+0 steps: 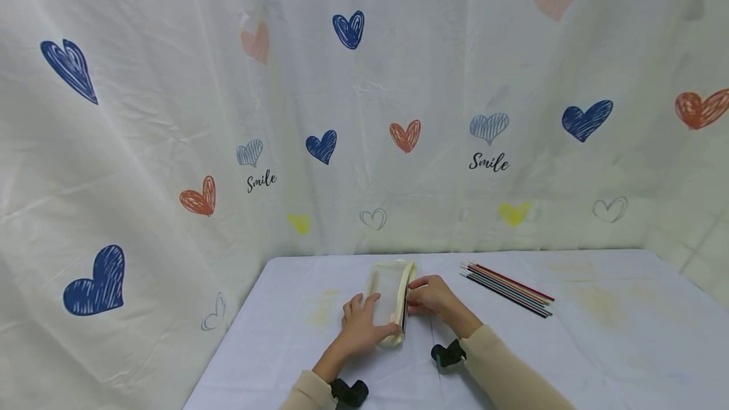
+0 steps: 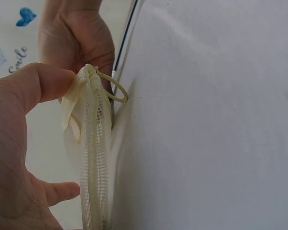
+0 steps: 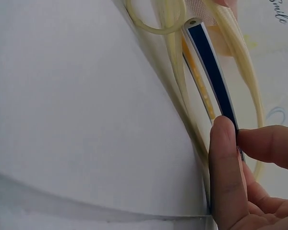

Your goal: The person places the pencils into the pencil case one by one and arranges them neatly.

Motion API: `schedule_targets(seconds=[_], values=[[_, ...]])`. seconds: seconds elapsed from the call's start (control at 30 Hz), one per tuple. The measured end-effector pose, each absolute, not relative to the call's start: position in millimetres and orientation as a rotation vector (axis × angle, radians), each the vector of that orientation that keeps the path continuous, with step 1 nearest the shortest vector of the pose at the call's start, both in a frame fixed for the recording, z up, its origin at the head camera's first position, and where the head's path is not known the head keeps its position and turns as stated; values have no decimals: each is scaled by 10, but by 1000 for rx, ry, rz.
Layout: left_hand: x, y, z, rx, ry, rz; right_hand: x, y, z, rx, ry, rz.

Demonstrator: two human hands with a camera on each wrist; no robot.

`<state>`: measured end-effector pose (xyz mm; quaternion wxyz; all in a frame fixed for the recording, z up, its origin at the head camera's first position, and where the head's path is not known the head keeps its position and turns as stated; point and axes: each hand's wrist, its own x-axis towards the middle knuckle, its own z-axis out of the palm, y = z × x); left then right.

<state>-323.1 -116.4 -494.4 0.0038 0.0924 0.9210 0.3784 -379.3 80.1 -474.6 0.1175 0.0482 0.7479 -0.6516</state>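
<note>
A cream zip pouch (image 1: 389,285) with a see-through panel and mesh strips lies on the table. My left hand (image 1: 364,326) holds it, with the thumb at the near end beside the zip, where a small cord loop (image 2: 119,91) sticks out. On the pouch's right side, my right hand (image 1: 435,296) pinches a dark blue pencil with white stripes (image 3: 210,62) between thumb and finger. That pencil lies along the parted zip edges. An orange-yellow strip (image 3: 199,79) shows beside it; its kind is unclear.
Several coloured pencils (image 1: 507,290) lie side by side on the right of the white-covered table (image 1: 598,347). Behind the table hangs a white curtain (image 1: 433,68) printed with hearts. Each wrist wears a small black device (image 1: 448,354).
</note>
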Motion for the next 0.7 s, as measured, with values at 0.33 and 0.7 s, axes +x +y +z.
schedule_targets(seconds=[0.33,0.7], values=[[-3231,-1165,-4956,291,2896,1184,-3813,751,-4746,189,2176,-1909],[-3212,-1150,-4936,305,2896,1185,-3778,898,-4765,181,2215,-1895]])
